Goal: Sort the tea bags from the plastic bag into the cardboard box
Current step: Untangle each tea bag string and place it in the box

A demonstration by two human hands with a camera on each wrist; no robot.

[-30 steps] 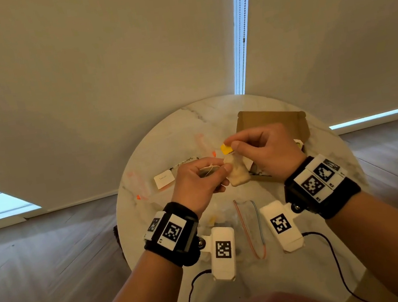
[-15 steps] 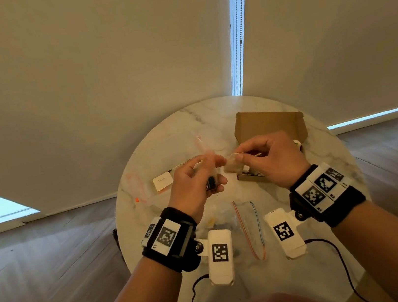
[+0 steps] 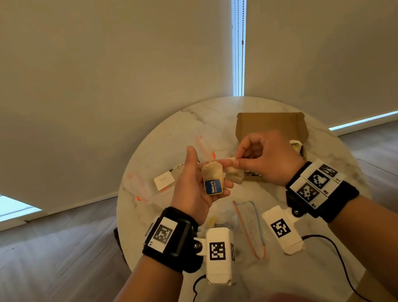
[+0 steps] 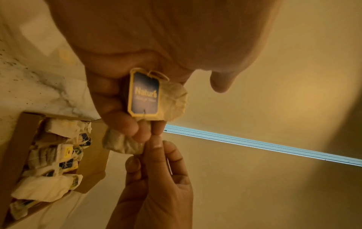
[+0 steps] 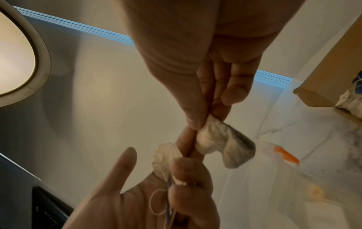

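Note:
My left hand (image 3: 194, 180) lies palm up above the table, its fingers curled round a tea bag (image 3: 212, 173) with a blue tag (image 4: 145, 96). The thumb sticks out straight. Just to its right, my right hand (image 3: 261, 157) pinches a second, pale tea bag (image 3: 234, 173) between thumb and forefinger; it touches my left fingertips (image 5: 188, 168). The open cardboard box (image 3: 270, 124) stands behind my right hand. The left wrist view shows several tea bags (image 4: 54, 155) inside it. A clear plastic zip bag (image 3: 252, 228) lies flat on the table below my hands.
The round marble table (image 3: 314, 275) carries a white card (image 3: 164, 180) and another clear bag with an orange slider (image 3: 141, 188) at the left. Cables run from the wrist cameras over the near edge. Blinds hang behind the table.
My left hand has turned palm up, showing the blue-tagged tea bag. My right hand no longer shows the yellow tag and now pinches the pale tea bag beside my left fingertips.

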